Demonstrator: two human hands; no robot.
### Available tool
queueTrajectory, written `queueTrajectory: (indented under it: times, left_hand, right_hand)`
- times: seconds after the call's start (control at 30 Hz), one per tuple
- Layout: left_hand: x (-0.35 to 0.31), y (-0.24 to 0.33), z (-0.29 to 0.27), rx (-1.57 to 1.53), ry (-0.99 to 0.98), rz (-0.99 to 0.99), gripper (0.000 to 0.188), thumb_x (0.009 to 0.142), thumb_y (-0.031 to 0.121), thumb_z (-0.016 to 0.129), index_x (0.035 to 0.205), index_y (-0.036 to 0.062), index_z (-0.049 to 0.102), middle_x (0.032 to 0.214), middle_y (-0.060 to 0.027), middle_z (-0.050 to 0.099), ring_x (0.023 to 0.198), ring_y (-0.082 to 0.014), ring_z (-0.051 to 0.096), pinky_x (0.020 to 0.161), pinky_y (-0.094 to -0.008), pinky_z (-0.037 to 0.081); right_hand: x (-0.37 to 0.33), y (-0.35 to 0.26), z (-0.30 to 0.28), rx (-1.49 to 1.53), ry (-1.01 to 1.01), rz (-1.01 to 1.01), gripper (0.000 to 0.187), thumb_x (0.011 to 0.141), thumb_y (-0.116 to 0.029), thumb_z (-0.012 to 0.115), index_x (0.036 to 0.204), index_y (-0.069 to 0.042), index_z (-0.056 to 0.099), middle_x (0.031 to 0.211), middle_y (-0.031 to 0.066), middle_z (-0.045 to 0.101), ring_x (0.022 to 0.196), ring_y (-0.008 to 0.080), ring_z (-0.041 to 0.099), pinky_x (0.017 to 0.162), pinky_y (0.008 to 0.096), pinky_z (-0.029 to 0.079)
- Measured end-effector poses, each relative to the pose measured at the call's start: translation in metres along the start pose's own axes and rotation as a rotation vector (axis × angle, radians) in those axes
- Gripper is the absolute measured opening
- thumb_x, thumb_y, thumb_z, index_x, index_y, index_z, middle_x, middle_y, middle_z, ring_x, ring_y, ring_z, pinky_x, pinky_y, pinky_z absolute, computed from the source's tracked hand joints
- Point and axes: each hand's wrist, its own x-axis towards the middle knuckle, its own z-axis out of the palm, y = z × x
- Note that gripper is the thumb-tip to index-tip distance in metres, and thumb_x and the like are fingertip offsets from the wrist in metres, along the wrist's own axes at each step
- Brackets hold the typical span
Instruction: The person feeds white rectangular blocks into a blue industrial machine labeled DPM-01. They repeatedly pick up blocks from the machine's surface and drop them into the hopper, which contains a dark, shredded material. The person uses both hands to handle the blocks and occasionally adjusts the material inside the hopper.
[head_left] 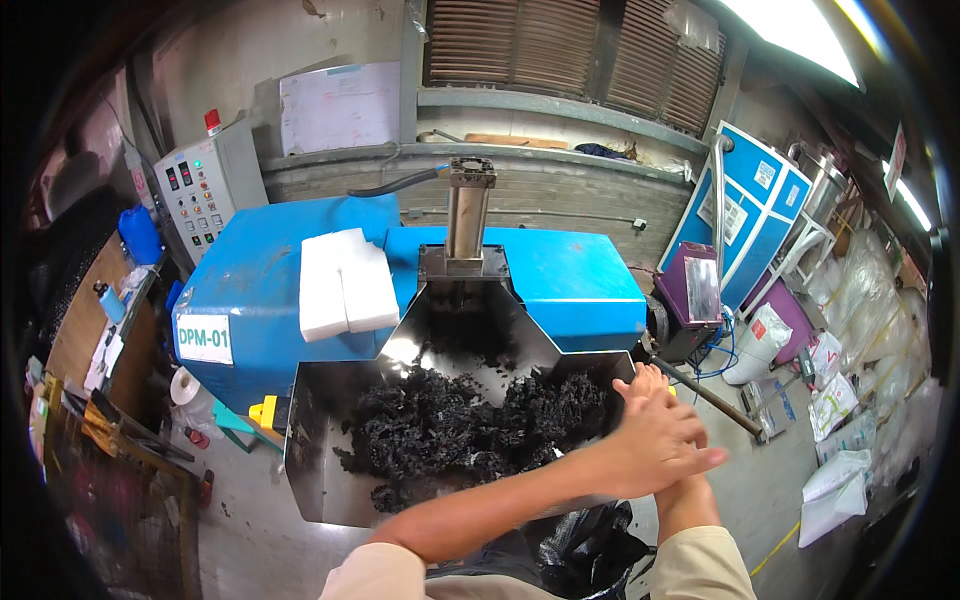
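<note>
My left forearm crosses in front of a metal hopper (325,485). My left hand (665,440) lies across my right hand and wrist, fingers spread. My right hand (645,383) is mostly covered by it; its fingertips show beside the hopper's right rim, apart and holding nothing that I can see. Inside the hopper lies a heap of black, shredded, fluffy material (430,430), with loose bits scattered toward the far chute. Below my forearm, a black plastic bag (590,550) stands open at the hopper's near side.
A blue machine (580,285) carries the hopper, with white foam blocks (345,285) on its top. Behind stands a control cabinet (205,185) at left. At right are a blue-and-white cabinet (750,210), a metal rod (710,400), a white sack (760,345) and clear plastic bags (870,290).
</note>
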Motion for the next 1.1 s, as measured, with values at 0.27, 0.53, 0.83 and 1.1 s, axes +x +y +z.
queueTrajectory:
  times: [0.27, 0.53, 0.83, 1.1]
  left_hand:
    - [0.055, -0.032, 0.05, 0.006, -0.246, -0.19, 0.115, 0.1, 0.091, 0.016, 0.089, -0.0033, 0.081, 0.104, -0.0196, 0.076, 0.126, -0.0487, 0.053, 0.118, -0.0686, 0.027]
    - [0.041, -0.01, 0.062, 0.084, -0.131, -0.156, 0.097, 0.104, 0.082, 0.034, 0.097, -0.0023, 0.082, 0.102, -0.0183, 0.069, 0.107, -0.0375, 0.058, 0.107, -0.0595, 0.033]
    - [0.039, -0.004, 0.061, -0.032, -0.184, -0.184, 0.098, 0.103, 0.085, 0.033, 0.086, -0.0003, 0.08, 0.099, -0.017, 0.07, 0.114, -0.0393, 0.057, 0.101, -0.0561, 0.033]
    - [0.034, -0.034, 0.081, 0.001, 0.081, -0.191, 0.107, 0.1, 0.089, 0.031, 0.081, -0.0045, 0.08, 0.088, -0.0226, 0.073, 0.119, -0.045, 0.058, 0.117, -0.0704, 0.027]
  right_hand:
    - [0.007, -0.016, -0.028, -0.024, -0.193, 0.161, 0.065, 0.088, -0.049, 0.082, 0.13, -0.002, 0.067, 0.14, 0.0204, 0.069, 0.143, 0.0413, 0.054, 0.118, 0.0588, 0.04]
    - [0.008, -0.022, -0.033, 0.025, -0.174, 0.152, 0.064, 0.087, -0.049, 0.082, 0.128, -0.001, 0.068, 0.136, 0.0217, 0.071, 0.144, 0.0399, 0.052, 0.12, 0.0555, 0.039]
    - [0.002, -0.01, -0.025, -0.003, -0.082, 0.135, 0.064, 0.086, -0.05, 0.083, 0.124, -0.001, 0.069, 0.13, 0.0203, 0.073, 0.14, 0.0402, 0.055, 0.118, 0.0578, 0.04]
    - [0.006, -0.022, -0.027, 0.023, -0.152, 0.15, 0.065, 0.087, -0.052, 0.081, 0.125, 0.0, 0.069, 0.133, 0.0215, 0.071, 0.145, 0.0414, 0.052, 0.12, 0.0587, 0.038]
